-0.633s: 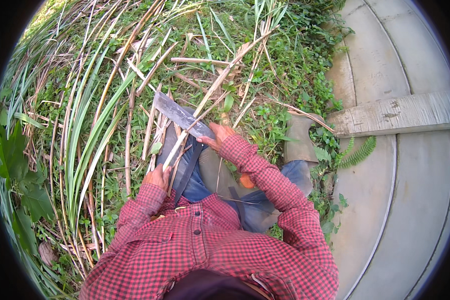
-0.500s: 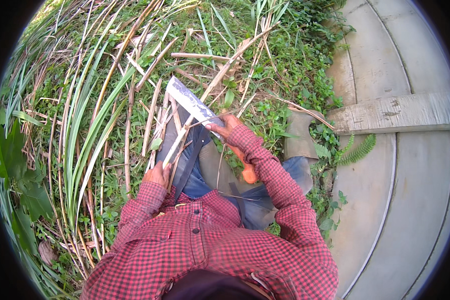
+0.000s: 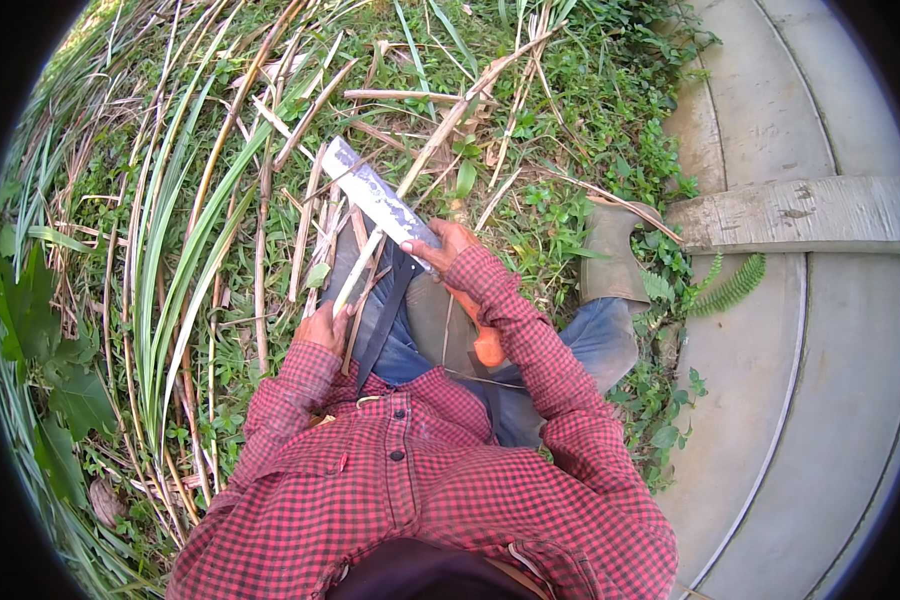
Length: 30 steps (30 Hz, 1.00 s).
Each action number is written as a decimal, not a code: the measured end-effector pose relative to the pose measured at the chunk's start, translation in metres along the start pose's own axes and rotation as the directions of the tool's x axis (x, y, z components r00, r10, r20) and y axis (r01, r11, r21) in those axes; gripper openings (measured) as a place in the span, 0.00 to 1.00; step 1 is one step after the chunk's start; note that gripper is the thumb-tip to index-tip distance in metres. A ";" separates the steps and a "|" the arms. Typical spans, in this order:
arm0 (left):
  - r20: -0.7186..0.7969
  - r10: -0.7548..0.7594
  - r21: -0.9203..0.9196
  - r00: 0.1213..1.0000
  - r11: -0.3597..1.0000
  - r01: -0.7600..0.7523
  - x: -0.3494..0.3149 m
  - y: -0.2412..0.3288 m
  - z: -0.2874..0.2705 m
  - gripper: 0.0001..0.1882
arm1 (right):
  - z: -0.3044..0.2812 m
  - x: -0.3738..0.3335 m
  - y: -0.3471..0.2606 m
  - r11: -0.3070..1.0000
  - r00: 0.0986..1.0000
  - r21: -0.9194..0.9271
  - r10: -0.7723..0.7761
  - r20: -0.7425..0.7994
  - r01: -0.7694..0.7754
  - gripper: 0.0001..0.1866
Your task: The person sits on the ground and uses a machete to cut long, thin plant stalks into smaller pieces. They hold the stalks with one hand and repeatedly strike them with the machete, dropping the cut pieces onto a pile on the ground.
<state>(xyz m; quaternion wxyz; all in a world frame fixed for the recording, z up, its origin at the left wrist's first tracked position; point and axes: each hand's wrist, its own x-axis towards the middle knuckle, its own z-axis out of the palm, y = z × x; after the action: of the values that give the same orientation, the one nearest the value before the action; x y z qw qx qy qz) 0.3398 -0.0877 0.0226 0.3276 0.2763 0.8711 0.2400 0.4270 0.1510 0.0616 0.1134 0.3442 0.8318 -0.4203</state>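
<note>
Grassy ground [image 3: 195, 345] fills the left and centre of the frame. Concrete slabs [image 3: 745, 400] form the right side. A heap of long leaves and stalks [image 3: 170, 270] runs along the left edge. A flat plank [image 3: 800, 215] lies across the slabs at centre right.

The stalk [image 3: 356, 272] extends from just left of the frame's centre up toward the top centre. Its lower section is pale; the section beyond the blade is browner. Expect low weight and fair stiffness lengthwise. The dry, fibrous outer layer may split or shed strips. Take hold near the lower end, clear of the edge, with a firm but not crushing grip.

The knife [image 3: 376, 199] crosses over the stalk near the frame's centre, its broad blade slanting toward the upper left. Whether the edge touches the stalk cannot be told. The blade should prove rigid and the heavier item; its worn, smooth face may slip. The orange handle [image 3: 488, 346] passes below the right forearm and is the safest hold.

Right hand [image 3: 444, 246]: fingers closed around the blade's base, ahead of the handle. Left hand [image 3: 322, 328]: fingers closed narrowly on the stalk's lower end.
</note>
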 end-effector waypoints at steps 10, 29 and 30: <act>0.197 0.127 -0.599 0.972 0.801 0.016 0.020 -0.015 0.008 0.20 | 0.021 -0.012 0.016 0.994 0.994 0.038 -0.101 0.037 0.100 0.34; 0.738 0.246 -0.665 0.628 0.424 0.615 0.025 -0.018 -0.050 0.20 | 0.016 -0.014 0.004 0.975 0.973 0.042 -0.221 0.073 0.218 0.33; 0.741 0.253 -0.664 0.622 0.411 0.624 0.025 -0.018 -0.052 0.20 | 0.009 -0.009 0.007 0.975 0.978 0.088 -0.206 0.011 0.204 0.33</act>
<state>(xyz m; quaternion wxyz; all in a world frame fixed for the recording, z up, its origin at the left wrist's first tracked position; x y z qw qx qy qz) 0.2821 -0.0973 0.0360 0.7775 0.0179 0.4081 0.4781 0.4376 0.1423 0.0564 0.0626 0.2569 0.8428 -0.4688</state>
